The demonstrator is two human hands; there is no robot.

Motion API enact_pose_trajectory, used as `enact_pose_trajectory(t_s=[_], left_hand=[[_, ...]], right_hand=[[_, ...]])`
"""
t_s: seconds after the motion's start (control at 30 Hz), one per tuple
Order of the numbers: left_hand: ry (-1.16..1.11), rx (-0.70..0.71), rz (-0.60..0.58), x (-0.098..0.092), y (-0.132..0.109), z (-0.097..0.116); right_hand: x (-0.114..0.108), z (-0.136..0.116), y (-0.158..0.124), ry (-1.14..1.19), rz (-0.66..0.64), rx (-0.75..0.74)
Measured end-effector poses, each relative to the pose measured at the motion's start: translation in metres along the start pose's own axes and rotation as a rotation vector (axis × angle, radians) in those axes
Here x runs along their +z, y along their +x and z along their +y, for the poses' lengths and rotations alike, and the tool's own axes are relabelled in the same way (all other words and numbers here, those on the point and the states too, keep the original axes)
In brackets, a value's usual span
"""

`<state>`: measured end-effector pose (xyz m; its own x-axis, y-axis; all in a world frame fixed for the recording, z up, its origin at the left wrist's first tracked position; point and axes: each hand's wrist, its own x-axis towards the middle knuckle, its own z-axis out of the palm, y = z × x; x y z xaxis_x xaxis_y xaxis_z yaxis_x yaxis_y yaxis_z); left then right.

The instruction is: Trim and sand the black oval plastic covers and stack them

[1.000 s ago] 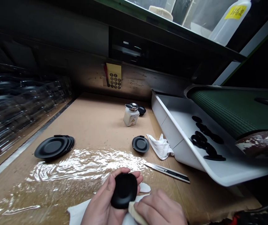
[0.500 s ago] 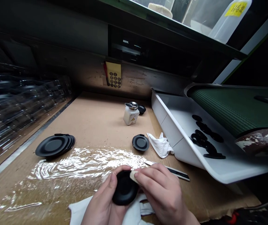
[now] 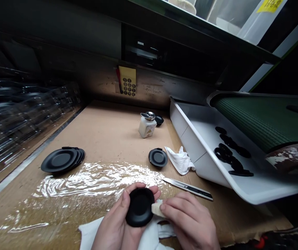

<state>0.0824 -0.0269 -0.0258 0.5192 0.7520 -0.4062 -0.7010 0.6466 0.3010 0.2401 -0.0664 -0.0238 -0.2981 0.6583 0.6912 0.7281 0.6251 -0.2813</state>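
Observation:
My left hand [image 3: 117, 218] grips a round black disc-shaped part [image 3: 139, 207] with a shallow dished face turned up, fingers around its far edge. Pinched in my right hand [image 3: 190, 218] is a small off-white pad [image 3: 158, 209], right at the part's right edge. Beneath both hands lies a white cloth [image 3: 88, 227]. A utility knife [image 3: 189, 188] rests just beyond my right hand. Farther out, a similar black part [image 3: 158, 158] lies beside a crumpled white cloth [image 3: 180, 160]. On the left, several black parts [image 3: 60, 160] overlap in a row.
A white pump-top bottle [image 3: 147, 126] stands at the back, with another black part [image 3: 159, 120] behind it. At right, a white tray [image 3: 203, 166] holds several black parts below a green conveyor belt [image 3: 258, 121]. Clear plastic trays [image 3: 29, 118] are stacked at left. A shelf [image 3: 203, 29] hangs overhead.
My right hand has moved the pad from the top right of the black part down along its right edge. The left hand still holds the part; the view has shifted slightly.

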Motion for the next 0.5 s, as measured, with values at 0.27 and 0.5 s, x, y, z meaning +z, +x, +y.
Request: enact_pose_trajectory(t_s=[0.27, 0.5], left_hand=[[0.058, 0.048, 0.081, 0.001, -0.004, -0.002], [0.051, 0.041, 0.035, 0.004, -0.002, -0.003]], right_hand=[[0.036, -0.028, 0.002, -0.111, 0.212, 0.017], [0.007, -0.015, 0.001, -0.169, -0.059, -0.080]])
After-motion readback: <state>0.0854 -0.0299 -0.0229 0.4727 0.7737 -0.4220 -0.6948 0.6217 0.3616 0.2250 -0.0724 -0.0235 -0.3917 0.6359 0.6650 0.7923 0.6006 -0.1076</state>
